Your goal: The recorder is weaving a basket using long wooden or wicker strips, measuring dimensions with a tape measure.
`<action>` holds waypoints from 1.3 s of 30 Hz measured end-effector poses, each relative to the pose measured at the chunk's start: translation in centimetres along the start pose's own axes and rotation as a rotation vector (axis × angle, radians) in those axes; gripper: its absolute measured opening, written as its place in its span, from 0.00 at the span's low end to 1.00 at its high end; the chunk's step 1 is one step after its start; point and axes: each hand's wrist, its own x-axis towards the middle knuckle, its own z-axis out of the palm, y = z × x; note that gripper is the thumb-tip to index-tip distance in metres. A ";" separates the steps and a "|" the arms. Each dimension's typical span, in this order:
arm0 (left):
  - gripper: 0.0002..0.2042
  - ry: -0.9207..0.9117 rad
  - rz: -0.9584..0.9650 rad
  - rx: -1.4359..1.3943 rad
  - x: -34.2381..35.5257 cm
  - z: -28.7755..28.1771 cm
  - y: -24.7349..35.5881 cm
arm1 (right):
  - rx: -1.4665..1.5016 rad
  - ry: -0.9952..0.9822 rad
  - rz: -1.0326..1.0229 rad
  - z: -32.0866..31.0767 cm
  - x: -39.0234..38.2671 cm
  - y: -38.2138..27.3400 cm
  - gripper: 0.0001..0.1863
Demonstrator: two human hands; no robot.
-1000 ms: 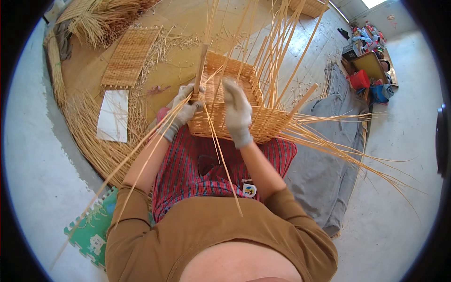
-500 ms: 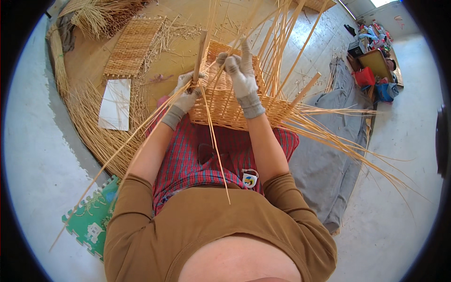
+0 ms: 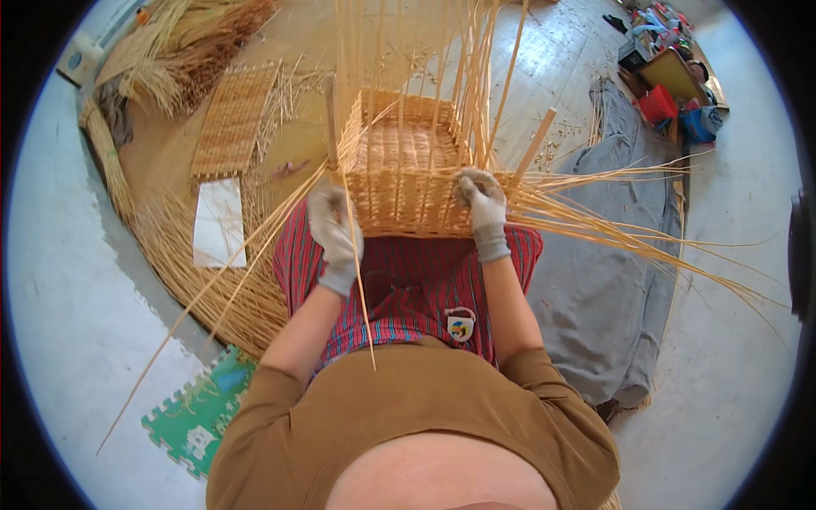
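A rectangular woven basket, bristling with long upright strands and wooden stakes, rests on my knees over red striped cloth. My left hand, in a pale glove, is at the basket's front left corner beside a wooden stake; its fingers are blurred. A long loose strand hangs down past it. My right hand, gloved too, has curled fingers gripping the front wall near its right end. Further long strands spread out to the right from that end.
At left lie a woven panel, straw bundles, a white sheet, long strands and a green foam mat. A grey cloth lies at right, with cluttered containers beyond it.
My right hand has moved from over the basket's middle to its front right wall. My left hand has dropped lower at the left corner. The basket now sits squarer and slightly further left.
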 end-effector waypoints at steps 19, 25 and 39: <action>0.38 -0.520 0.250 0.806 2.0 9.7 2.6 | -0.529 0.399 -0.295 -2.6 2.0 -2.6 0.10; 0.40 -0.878 -0.059 0.895 0.8 13.9 4.8 | -0.662 -0.067 -0.735 0.2 7.1 -9.1 0.33; 0.16 -0.022 0.056 0.445 -0.6 1.4 -0.2 | -0.310 -0.303 -0.488 8.5 -2.0 -2.0 0.21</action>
